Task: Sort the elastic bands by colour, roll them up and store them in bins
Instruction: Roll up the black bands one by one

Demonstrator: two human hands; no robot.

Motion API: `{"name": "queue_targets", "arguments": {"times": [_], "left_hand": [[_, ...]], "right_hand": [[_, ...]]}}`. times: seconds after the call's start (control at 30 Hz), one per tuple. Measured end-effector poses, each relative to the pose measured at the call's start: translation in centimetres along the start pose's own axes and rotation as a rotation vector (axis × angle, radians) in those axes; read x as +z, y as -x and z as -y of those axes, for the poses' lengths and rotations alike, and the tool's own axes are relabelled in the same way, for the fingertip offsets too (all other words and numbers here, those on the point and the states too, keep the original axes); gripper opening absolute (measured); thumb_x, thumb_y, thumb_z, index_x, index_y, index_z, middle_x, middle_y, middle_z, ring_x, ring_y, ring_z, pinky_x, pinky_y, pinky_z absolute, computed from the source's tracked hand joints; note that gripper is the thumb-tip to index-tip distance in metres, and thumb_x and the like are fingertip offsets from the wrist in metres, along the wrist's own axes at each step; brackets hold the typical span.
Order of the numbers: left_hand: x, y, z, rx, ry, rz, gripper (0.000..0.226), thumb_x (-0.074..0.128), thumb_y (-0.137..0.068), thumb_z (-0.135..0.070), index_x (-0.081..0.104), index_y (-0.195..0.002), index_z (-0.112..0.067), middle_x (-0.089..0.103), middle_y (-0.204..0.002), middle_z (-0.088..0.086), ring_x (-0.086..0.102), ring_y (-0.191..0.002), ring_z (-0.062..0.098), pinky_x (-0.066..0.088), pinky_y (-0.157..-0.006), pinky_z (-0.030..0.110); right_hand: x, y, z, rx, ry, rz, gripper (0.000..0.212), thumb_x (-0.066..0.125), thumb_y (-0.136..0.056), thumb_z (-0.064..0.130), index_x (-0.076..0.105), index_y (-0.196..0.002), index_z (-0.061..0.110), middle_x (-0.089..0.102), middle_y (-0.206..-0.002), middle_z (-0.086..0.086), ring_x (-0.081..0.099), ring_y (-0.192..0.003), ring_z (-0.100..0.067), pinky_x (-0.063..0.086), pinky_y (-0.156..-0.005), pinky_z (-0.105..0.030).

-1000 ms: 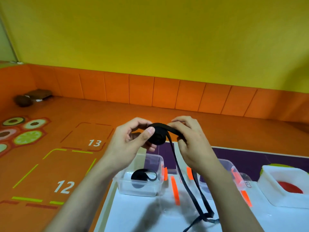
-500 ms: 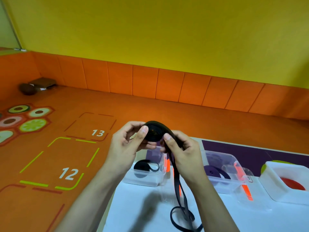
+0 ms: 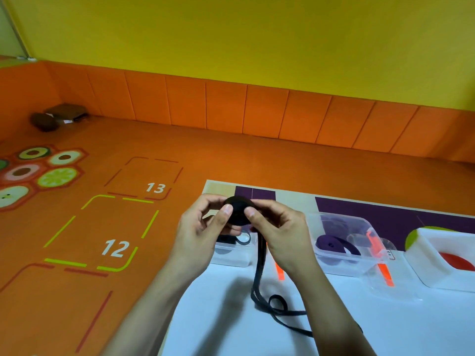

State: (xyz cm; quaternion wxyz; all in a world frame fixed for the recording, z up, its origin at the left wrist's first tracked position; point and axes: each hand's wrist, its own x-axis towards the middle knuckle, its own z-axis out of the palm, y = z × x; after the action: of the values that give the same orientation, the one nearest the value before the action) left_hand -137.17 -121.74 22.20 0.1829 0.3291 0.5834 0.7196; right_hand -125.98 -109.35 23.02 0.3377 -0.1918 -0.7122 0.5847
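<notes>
A black elastic band [image 3: 239,213] is partly wound into a flat roll, held up over the table. My left hand [image 3: 203,235] pinches the roll from the left with the thumb on its face. My right hand [image 3: 280,232] pinches it from the right. The band's loose tail [image 3: 259,283] hangs down and lies in loops on the white table [image 3: 221,317]. Behind my left hand stands a clear bin [image 3: 231,255] holding a black band. A second clear bin [image 3: 341,242] to the right holds rolled purple bands [image 3: 331,244].
A white bin [image 3: 437,255] with something red inside stands at the right edge. Orange clips [image 3: 383,265] hang on the clear bins' sides. Left of the table is an orange floor with numbered boxes 12 and 13. An orange padded wall runs behind.
Both hands with the roll have dropped lower and come closer to the bins. The roll has grown thicker and the hanging tail is shorter, its loops lying on the table.
</notes>
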Motion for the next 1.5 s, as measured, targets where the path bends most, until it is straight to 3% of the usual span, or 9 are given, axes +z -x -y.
{"name": "queue_targets", "arguments": {"times": [0.17, 0.33, 0.5, 0.83, 1.0, 1.1, 1.27, 1.4, 1.5], "left_hand": [[-0.1, 0.1, 1.1, -0.109, -0.037, 0.104, 0.009, 0.059, -0.102, -0.019, 0.063, -0.108, -0.013, 0.068, -0.111, 0.015, 0.076, -0.078, 0.031, 0.062, -0.078, 0.035], [-2.0, -0.6, 0.1, -0.032, -0.354, 0.271, 0.007, 0.074, -0.093, -0.019, 0.071, -0.096, -0.025, 0.070, -0.090, 0.002, 0.068, -0.062, 0.021, 0.058, -0.055, 0.041], [-0.8, -0.3, 0.1, 0.000, -0.093, 0.215, 0.016, 0.071, -0.091, -0.017, 0.069, -0.102, -0.007, 0.073, -0.085, 0.010, 0.072, -0.068, 0.027, 0.058, -0.065, 0.032], [1.6, 1.0, 1.4, -0.207, 0.389, 0.089, 0.018, 0.065, -0.096, -0.013, 0.059, -0.109, -0.001, 0.073, -0.109, 0.013, 0.075, -0.089, 0.033, 0.060, -0.081, 0.031], [0.1, 0.5, 1.2, -0.175, -0.253, 0.139, 0.012, 0.069, -0.096, -0.012, 0.069, -0.106, -0.018, 0.068, -0.110, -0.004, 0.070, -0.068, 0.020, 0.057, -0.057, 0.030], [-1.1, 0.3, 1.3, 0.014, -0.625, 0.207, 0.027, 0.072, -0.091, -0.018, 0.069, -0.112, -0.035, 0.065, -0.111, -0.019, 0.061, -0.071, 0.012, 0.051, -0.080, 0.029], [-1.4, 0.1, 0.4, 0.023, -0.626, 0.351, 0.015, 0.074, -0.092, -0.020, 0.069, -0.101, -0.030, 0.070, -0.096, -0.012, 0.069, -0.071, 0.015, 0.052, -0.082, 0.039], [-1.4, 0.2, 0.9, 0.002, -0.532, 0.371, 0.006, 0.067, -0.098, -0.025, 0.064, -0.103, -0.027, 0.074, -0.088, -0.006, 0.075, -0.073, 0.014, 0.045, -0.100, 0.055], [-0.8, 0.5, 1.1, -0.013, -0.352, 0.323, 0.007, 0.061, -0.102, -0.021, 0.063, -0.109, -0.020, 0.073, -0.091, 0.003, 0.074, -0.075, 0.022, 0.055, -0.083, 0.040]], "right_hand": [[-0.8, 0.6, -0.7, -0.019, 0.248, 0.021, 0.010, 0.074, -0.093, 0.024, 0.079, -0.102, 0.027, 0.077, -0.090, 0.015, 0.071, -0.084, -0.007, 0.050, -0.075, -0.019], [-2.0, 1.2, 0.2, -0.011, 0.279, 0.169, 0.018, 0.075, -0.092, 0.023, 0.076, -0.094, 0.041, 0.076, -0.090, 0.013, 0.070, -0.083, -0.008, 0.053, -0.075, -0.025], [-1.7, 1.4, 0.4, -0.018, 0.080, 0.034, 0.014, 0.077, -0.090, 0.015, 0.081, -0.101, 0.022, 0.079, -0.090, 0.008, 0.074, -0.088, -0.013, 0.055, -0.078, -0.020], [-0.5, 2.1, -1.2, 0.038, -0.128, -0.082, 0.017, 0.070, -0.094, 0.015, 0.078, -0.099, 0.029, 0.067, -0.068, 0.005, 0.056, -0.060, -0.009, 0.048, -0.055, -0.022], [-3.0, 2.0, -1.3, 0.040, 0.192, 0.060, 0.016, 0.073, -0.094, 0.021, 0.080, -0.102, 0.033, 0.074, -0.076, 0.016, 0.059, -0.063, 0.000, 0.043, -0.064, -0.014], [-3.6, 1.7, -1.3, -0.036, 0.595, 0.202, 0.010, 0.072, -0.093, 0.037, 0.076, -0.101, 0.041, 0.072, -0.080, 0.012, 0.060, -0.073, -0.008, 0.043, -0.066, -0.027], [-3.5, 1.5, -0.9, -0.045, 0.597, 0.222, 0.019, 0.074, -0.090, 0.041, 0.066, -0.104, 0.052, 0.070, -0.084, 0.007, 0.061, -0.080, -0.013, 0.051, -0.070, -0.043], [-3.3, 1.7, -0.8, -0.008, 0.382, 0.191, 0.016, 0.076, -0.091, 0.028, 0.079, -0.102, 0.040, 0.076, -0.087, 0.014, 0.067, -0.079, -0.009, 0.053, -0.073, -0.041], [-2.9, 1.6, -0.5, 0.016, 0.206, 0.151, 0.020, 0.075, -0.092, 0.022, 0.080, -0.103, 0.038, 0.076, -0.084, 0.006, 0.066, -0.077, -0.022, 0.053, -0.073, -0.046]]}}
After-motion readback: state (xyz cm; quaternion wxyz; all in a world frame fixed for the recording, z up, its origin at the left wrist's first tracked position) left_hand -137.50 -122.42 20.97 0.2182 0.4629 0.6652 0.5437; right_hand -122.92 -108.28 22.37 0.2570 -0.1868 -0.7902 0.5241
